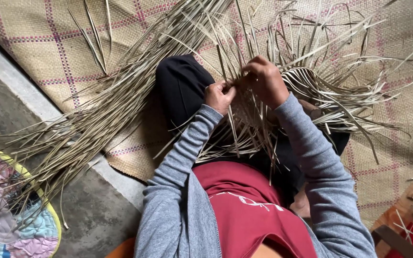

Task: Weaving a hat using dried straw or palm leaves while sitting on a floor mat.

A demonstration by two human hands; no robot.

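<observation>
On the person's lap, above the woven floor mat (397, 157), left hand (219, 97) and right hand (266, 81) both pinch dried reed strips (244, 119), a small plaited patch formed there, most strips fanning out loose and unwoven beyond it.

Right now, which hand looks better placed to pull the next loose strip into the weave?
Probably the right hand: it sits among the loose strips. The left hand pinches the woven edge.
</observation>
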